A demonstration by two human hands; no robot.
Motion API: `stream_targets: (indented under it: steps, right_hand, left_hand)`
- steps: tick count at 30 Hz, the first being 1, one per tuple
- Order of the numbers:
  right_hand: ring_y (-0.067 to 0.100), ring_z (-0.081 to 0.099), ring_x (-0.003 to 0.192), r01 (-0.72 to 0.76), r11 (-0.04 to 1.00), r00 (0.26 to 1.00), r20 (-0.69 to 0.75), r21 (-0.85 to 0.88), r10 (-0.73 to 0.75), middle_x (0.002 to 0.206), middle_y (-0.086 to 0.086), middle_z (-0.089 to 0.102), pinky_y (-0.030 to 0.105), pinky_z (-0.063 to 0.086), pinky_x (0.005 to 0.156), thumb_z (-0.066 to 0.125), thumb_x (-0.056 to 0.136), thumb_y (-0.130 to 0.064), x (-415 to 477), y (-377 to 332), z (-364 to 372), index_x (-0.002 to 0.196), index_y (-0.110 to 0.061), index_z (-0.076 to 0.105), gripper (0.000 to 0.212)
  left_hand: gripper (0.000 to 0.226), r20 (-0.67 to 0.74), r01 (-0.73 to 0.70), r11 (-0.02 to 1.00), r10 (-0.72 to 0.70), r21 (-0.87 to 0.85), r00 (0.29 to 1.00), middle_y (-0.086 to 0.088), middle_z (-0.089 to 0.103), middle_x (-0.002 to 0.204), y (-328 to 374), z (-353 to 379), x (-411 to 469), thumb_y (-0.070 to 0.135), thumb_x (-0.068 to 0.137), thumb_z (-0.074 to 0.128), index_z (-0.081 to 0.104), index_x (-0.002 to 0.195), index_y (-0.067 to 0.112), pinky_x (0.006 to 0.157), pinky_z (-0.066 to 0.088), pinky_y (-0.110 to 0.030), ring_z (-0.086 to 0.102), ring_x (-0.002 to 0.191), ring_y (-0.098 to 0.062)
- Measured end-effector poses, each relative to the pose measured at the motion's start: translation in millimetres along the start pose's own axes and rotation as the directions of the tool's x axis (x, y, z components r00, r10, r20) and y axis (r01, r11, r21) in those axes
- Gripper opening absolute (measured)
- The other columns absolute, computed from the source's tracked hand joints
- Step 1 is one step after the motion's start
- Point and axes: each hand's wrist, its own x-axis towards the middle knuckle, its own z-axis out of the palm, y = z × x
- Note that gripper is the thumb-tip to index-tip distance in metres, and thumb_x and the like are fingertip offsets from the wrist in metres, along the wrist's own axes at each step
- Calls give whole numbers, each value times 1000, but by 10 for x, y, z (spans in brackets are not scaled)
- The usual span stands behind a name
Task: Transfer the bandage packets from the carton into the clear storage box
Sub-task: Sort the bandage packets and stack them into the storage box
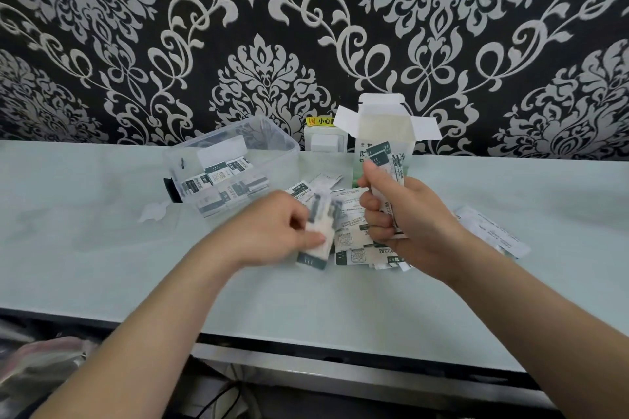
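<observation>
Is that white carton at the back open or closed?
Open: the carton stands upright with its top flaps spread outward.

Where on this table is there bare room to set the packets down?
Bare: table left of the clear box, and the near strip toward the front edge. Crowded: loose packets between both hands, below the carton.

White carton (384, 133) stands upright at twelve o'clock, flaps open. Clear storage box (231, 163) at ten o'clock holds several green-and-white bandage packets (218, 180); more packets (354, 245) lie scattered dead centre.
</observation>
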Motion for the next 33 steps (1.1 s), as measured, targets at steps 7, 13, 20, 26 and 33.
stream_targets:
  steps: [7, 13, 20, 26, 33]
  right_hand:
    - [12, 51, 56, -37, 998, 990, 134, -59, 45, 69, 2, 60, 24, 38, 51, 64, 86, -39, -94, 88, 194, 95, -15, 65, 26]
    - [21, 55, 52, -68, 998, 997, 42, 5, 68, 61, 10, 59, 27, 44, 48, 57, 95, -15, -73, 86, 175, 91, -8, 57, 8]
    - [31, 58, 75, -27, 996, 995, 92, -88, 35, 82, 20, 55, 33, 44, 55, 51, 91, -5, -76, 148, 170, 105, 12, 53, 22]
    - [30, 55, 82, -24, 999, 991, 131, -40, 29, 88, 18, 54, 30, 40, 54, 53, 86, -1, -75, 113, 149, 108, 12, 52, 25]
    - [12, 38, 43, 117, 972, 986, 143, -203, -89, 53, 3, 43, 20, 28, 42, 42, 85, 10, -123, 77, 177, 72, -12, 54, 28]
  left_hand:
    - [26, -206, -169, 818, 63, -549, 977, 12, 54, 47, 319, 194, -47, 7, 84, 70, 65, 62, 19, 50, 39, -18, 47, 45, -3]
    - [58, -543, -261, 963, 186, -64, 819, 18, 46, 100, 339, 271, -40, 41, 59, 82, 48, 106, 36, 81, 46, -26, 48, 95, -3]
    - [120, -193, -461, 851, 511, 252, 837, 16, -5, 157, 415, 377, -128, 46, 54, 88, 11, 145, 50, 108, 33, -30, -2, 145, -9]
    - [91, -281, -425, 872, 483, 244, 829, 11, 18, 144, 307, 400, -65, 33, 65, 81, 31, 141, 39, 93, 45, -25, 40, 126, -12]
    - [84, -249, -494, 805, 579, 329, 776, 7, 21, 151, 323, 387, -86, 34, 66, 77, 36, 139, 37, 85, 44, -20, 44, 122, -13]
